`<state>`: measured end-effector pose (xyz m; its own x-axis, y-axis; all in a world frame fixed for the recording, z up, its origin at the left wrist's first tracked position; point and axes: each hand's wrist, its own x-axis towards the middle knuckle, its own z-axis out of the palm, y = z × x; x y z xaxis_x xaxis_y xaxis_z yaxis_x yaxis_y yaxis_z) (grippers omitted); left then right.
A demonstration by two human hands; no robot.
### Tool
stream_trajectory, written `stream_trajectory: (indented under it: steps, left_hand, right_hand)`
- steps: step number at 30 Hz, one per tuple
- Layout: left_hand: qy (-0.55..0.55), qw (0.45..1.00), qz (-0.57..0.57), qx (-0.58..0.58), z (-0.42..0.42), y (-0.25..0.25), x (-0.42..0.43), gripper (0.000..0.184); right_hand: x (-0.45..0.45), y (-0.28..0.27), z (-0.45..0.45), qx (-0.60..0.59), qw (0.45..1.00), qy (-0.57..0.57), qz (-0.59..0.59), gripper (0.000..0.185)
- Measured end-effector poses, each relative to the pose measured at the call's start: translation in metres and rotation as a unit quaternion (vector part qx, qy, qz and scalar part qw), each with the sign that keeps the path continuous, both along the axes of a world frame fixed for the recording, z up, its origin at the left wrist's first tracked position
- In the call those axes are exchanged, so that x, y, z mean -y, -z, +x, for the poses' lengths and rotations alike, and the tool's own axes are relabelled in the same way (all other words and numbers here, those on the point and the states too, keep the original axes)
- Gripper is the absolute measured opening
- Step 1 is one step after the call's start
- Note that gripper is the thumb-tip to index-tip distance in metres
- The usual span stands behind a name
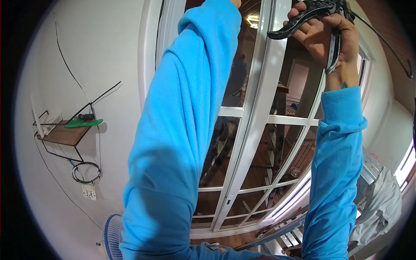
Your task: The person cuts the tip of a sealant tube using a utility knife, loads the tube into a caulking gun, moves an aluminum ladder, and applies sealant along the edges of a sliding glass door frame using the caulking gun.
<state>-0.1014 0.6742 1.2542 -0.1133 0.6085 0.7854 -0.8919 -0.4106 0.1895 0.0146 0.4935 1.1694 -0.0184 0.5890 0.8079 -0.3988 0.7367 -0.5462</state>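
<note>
My right hand is raised at the top right, fingers wrapped around a black plier-like hand tool. One curved handle of it sticks out to the left and the other runs down across the palm. Its working end is cut off by the top edge, so I cannot tell its exact kind. A black cable runs from beside the tool down to the right. My left arm in a blue sleeve reaches straight up. Only a sliver of my left hand shows at the top edge, with the fingers out of frame.
White-framed glass doors stand in front. On the left wall, a small shelf carries a white router and a green item, with coiled cable below. A fan, a metal ladder and grey cloth are low down.
</note>
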Motion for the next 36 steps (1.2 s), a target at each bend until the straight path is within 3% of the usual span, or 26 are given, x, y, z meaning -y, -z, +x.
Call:
stream_trajectory:
  steps: [5, 7, 11, 14, 16, 18, 19, 27, 36]
  left_hand:
    - [0.003, 1.0, -0.03, 0.004, -0.001, 0.013, 0.008, 0.032]
    - [0.001, 0.999, -0.038, -0.005, -0.002, 0.017, 0.008, 0.034]
    - [0.005, 0.999, -0.047, -0.013, -0.004, 0.032, 0.014, 0.04]
    - [-0.003, 0.997, -0.071, -0.015, -0.005, 0.044, 0.019, 0.047]
    - [0.001, 0.997, -0.083, -0.009, -0.005, 0.052, 0.023, 0.051]
    - [-0.014, 0.997, -0.071, -0.011, -0.006, 0.062, 0.027, 0.056]
    - [-0.014, 0.997, -0.073, -0.011, -0.007, 0.067, 0.028, 0.056]
    - [0.004, 0.999, -0.037, 0.002, -0.007, 0.098, 0.022, 0.036]
    - [-0.029, 0.998, -0.061, -0.011, -0.011, 0.144, 0.036, 0.033]
  right_hand:
    - [0.0, 0.006, 0.012, 0.026, 1.0, -0.01, -0.002, 0.044]
    - [-0.011, 0.004, 0.04, 0.181, 0.979, -0.09, 0.033, 0.057]
    - [-0.002, 0.02, 0.027, 0.145, 0.988, -0.049, 0.011, 0.056]
    - [0.0, 0.026, 0.028, 0.135, 0.989, -0.062, -0.007, 0.053]
    - [-0.004, 0.029, 0.035, 0.139, 0.975, -0.171, -0.006, 0.042]
    - [0.002, 0.039, 0.027, 0.121, 0.985, -0.126, -0.015, 0.043]
    - [0.005, 0.044, 0.023, 0.103, 0.991, -0.08, -0.02, 0.044]
    - [0.014, 0.071, 0.019, 0.094, 0.99, -0.093, -0.054, 0.043]
    - [0.026, 0.109, 0.012, 0.09, 0.987, -0.107, -0.085, 0.04]
